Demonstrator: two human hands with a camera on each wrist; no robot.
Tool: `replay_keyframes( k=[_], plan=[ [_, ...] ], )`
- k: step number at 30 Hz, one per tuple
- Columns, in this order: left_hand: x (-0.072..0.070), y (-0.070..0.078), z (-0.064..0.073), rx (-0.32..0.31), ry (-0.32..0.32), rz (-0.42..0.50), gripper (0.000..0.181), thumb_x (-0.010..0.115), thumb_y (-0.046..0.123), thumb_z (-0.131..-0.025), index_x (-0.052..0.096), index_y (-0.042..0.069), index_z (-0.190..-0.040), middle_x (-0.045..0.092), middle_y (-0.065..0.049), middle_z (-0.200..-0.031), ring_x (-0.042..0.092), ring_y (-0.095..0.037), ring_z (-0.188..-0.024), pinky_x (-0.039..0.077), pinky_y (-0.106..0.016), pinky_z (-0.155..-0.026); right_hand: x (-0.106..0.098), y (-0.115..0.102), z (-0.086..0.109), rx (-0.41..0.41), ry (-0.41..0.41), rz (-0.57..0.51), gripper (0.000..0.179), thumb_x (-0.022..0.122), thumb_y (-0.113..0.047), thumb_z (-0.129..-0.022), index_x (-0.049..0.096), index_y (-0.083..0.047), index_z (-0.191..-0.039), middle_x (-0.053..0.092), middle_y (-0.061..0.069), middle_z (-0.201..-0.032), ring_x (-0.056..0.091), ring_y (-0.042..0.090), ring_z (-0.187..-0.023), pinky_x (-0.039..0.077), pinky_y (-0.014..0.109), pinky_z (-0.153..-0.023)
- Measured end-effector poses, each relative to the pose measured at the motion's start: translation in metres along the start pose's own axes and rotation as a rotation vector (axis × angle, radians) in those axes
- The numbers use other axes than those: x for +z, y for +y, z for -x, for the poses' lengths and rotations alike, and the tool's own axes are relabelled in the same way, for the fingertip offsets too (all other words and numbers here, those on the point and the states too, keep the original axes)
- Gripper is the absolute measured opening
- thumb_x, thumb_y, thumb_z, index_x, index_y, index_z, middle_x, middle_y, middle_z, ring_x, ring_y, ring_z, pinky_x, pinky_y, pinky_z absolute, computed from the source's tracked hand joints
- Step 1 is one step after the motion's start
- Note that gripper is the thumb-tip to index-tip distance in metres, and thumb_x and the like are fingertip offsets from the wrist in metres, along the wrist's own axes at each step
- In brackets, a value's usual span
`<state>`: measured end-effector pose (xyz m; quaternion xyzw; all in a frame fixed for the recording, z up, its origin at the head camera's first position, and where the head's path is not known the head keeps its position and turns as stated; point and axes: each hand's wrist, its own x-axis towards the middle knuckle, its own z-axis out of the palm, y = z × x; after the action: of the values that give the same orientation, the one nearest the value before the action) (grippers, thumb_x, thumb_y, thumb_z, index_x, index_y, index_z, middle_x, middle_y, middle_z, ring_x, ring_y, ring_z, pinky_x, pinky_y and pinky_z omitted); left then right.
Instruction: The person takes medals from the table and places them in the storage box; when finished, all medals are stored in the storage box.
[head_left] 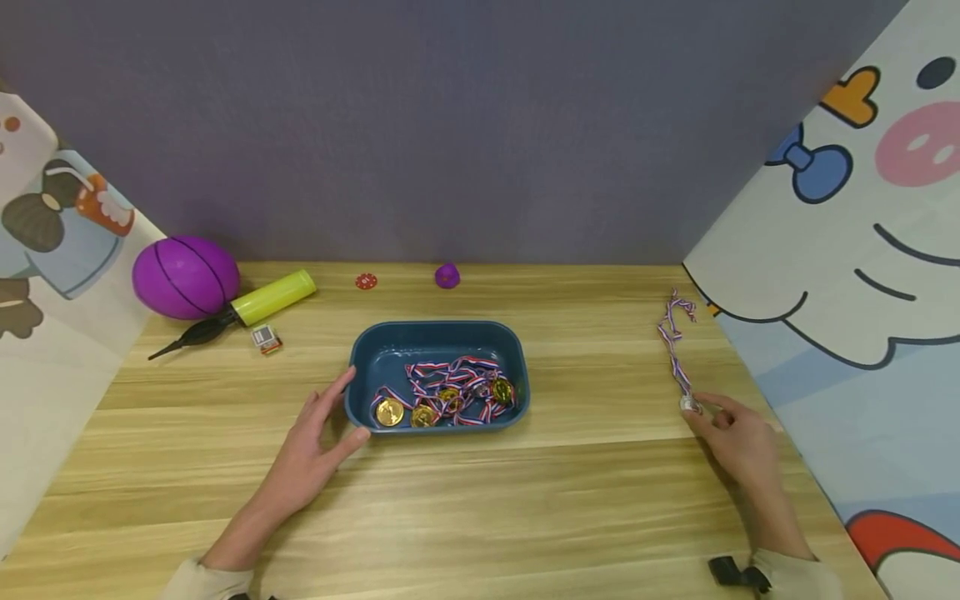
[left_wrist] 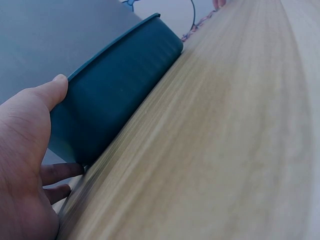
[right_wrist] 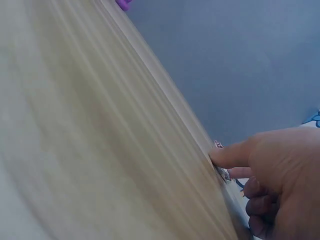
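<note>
A dark teal tub (head_left: 437, 432) stands mid-table, holding several gold medals (head_left: 389, 412) and a heap of red, white and blue ribbons (head_left: 457, 375). My left hand (head_left: 307, 454) lies against the tub's left end, fingers spread and fairly straight. In the left wrist view its thumb (left_wrist: 59, 86) touches the tub wall (left_wrist: 112, 95) near the rim. Far to the right, my right hand (head_left: 738, 442) pinches a silver medal (head_left: 688, 404) between thumb and forefinger, low at the table. From that medal a striped ribbon (head_left: 673, 358) trails toward the back.
At the back left lie a purple ball (head_left: 186, 277), a yellow hand pump (head_left: 273, 297) with a black nozzle end, and a small box (head_left: 266, 338). A red chip (head_left: 366, 282) and a small purple object (head_left: 447, 276) sit along the grey back panel (head_left: 450, 133). Printed side walls border the table.
</note>
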<state>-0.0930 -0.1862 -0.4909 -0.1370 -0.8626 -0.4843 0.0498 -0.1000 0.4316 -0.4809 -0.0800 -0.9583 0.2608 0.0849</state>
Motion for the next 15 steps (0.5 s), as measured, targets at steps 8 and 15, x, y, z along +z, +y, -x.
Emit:
replay_keyframes(
  k=[8,15],
  plan=[
    [0.0003,-0.0036,-0.0002,-0.007,-0.007,0.006,0.083,0.077,0.021,-0.106,0.033,0.03,-0.176,0.058,-0.028,-0.159,0.054,-0.053,-0.145,0.004,-0.074,-0.134,0.004,-0.005,0.0026,-0.12,-0.018,-0.012,0.041,0.076,-0.018,-0.106,0.073,-0.002,-0.143,0.039,-0.003,-0.066,0.026,0.007,-0.053,0.027,0.028,-0.049],
    [0.0008,-0.0044,0.0,-0.021,-0.008,0.002,0.083,0.076,0.022,-0.106,0.033,0.03,-0.176,0.06,-0.029,-0.155,0.053,-0.055,-0.145,0.003,-0.074,-0.134,0.0019,-0.0066,0.0035,-0.006,0.0,-0.023,0.053,0.085,-0.032,-0.101,0.074,0.001,-0.14,0.039,-0.004,-0.061,0.026,0.009,-0.053,0.026,0.03,-0.049]
  ],
)
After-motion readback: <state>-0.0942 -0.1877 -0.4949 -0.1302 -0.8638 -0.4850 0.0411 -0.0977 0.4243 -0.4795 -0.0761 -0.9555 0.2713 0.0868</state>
